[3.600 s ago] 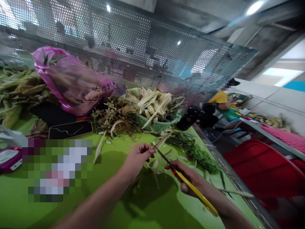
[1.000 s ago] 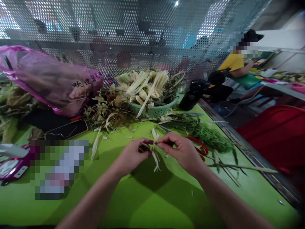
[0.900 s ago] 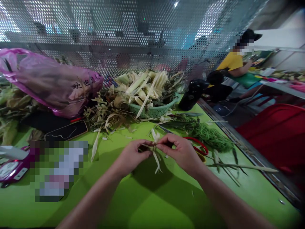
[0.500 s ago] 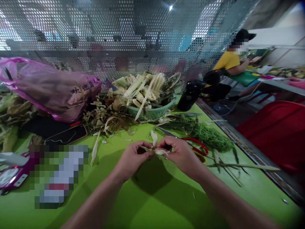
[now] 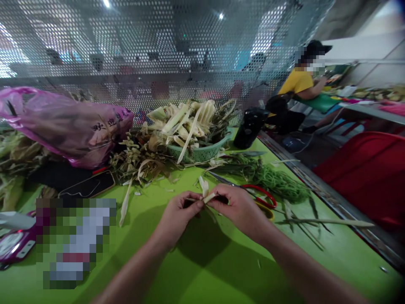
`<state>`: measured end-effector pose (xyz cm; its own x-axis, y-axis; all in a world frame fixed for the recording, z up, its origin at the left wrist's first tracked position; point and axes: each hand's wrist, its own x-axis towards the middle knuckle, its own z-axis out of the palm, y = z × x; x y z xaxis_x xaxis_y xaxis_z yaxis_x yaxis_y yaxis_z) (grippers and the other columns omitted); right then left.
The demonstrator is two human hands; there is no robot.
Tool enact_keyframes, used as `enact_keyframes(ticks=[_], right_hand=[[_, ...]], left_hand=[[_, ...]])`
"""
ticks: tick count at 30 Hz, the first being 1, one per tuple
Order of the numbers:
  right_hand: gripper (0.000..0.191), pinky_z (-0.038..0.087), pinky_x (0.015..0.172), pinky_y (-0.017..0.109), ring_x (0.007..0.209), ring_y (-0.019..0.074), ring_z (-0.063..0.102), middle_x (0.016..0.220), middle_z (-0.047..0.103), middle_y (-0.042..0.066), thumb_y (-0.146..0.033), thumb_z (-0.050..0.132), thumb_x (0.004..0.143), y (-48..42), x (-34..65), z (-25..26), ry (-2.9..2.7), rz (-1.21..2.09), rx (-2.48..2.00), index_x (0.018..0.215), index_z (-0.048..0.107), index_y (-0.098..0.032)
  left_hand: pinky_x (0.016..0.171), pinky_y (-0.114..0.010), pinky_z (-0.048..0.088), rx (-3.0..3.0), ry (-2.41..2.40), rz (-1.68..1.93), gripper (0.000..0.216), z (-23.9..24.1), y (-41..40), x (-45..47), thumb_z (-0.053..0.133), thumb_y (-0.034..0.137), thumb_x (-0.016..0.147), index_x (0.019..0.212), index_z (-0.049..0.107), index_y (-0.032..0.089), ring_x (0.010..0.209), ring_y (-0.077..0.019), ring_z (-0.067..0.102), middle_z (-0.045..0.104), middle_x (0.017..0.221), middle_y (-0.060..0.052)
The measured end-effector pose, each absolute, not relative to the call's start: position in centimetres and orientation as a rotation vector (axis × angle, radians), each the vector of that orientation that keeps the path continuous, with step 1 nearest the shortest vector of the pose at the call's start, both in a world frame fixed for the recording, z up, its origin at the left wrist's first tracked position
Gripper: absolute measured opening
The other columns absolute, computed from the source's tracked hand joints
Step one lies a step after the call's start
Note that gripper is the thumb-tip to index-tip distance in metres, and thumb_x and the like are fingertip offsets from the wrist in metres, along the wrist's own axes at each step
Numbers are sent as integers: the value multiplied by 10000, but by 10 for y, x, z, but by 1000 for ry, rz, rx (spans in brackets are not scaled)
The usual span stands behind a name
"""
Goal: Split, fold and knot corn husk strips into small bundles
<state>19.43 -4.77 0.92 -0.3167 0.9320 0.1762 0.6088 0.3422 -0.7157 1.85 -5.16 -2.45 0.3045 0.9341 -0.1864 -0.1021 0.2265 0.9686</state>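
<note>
Both my hands meet over the green table [image 5: 202,270], pinching a small bundle of pale corn-husk strips [image 5: 204,192]. My left hand [image 5: 179,213] grips the strips from the left with closed fingers. From the right, my right hand [image 5: 240,207] holds the same bundle between thumb and fingers. Scissors with red and yellow handles [image 5: 261,198] lie on the table just behind my right hand.
A green basket [image 5: 202,153] heaped with husks stands at the back, with a pink plastic bag [image 5: 66,124] left of it, a phone [image 5: 87,185] and a pile of green string [image 5: 278,181]. A perforated metal screen [image 5: 158,55] backs the table. A person in yellow [image 5: 300,84] sits at right.
The scissors left my right hand and now lie on the table. Both hands came together on the husk strips, whose hanging ends have been folded up.
</note>
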Motion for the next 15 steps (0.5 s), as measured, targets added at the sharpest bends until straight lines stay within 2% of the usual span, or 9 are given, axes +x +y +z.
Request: enact_keyframes(ticks=[5, 10, 15], right_hand=[[106, 398, 585, 244, 643, 153, 550, 686, 605, -6, -249, 557, 825, -43, 199, 11, -1967, 687, -1344, 741, 601, -200], [146, 386, 551, 245, 617, 155, 526, 658, 577, -2, -283, 543, 825, -38, 202, 11, -1976, 588, -1403, 714, 582, -196], [180, 377, 551, 255, 616, 170, 545, 664, 596, 13, -298, 573, 821, -33, 205, -2, -2160, 469, -1515, 674, 599, -197]], left_hand=[[605, -231, 359, 1275, 1148, 850, 153, -20, -49, 13, 602, 291, 753, 813, 599, 150, 641, -115, 483, 547, 672, 12], [615, -254, 362, 1652, 1183, 637, 137, -18, -51, 7, 530, 179, 705, 781, 643, 175, 688, -151, 542, 620, 719, -7], [708, -303, 369, 2031, 1312, 587, 102, -15, -56, 7, 576, 246, 722, 763, 660, 208, 831, -209, 559, 661, 814, -32]])
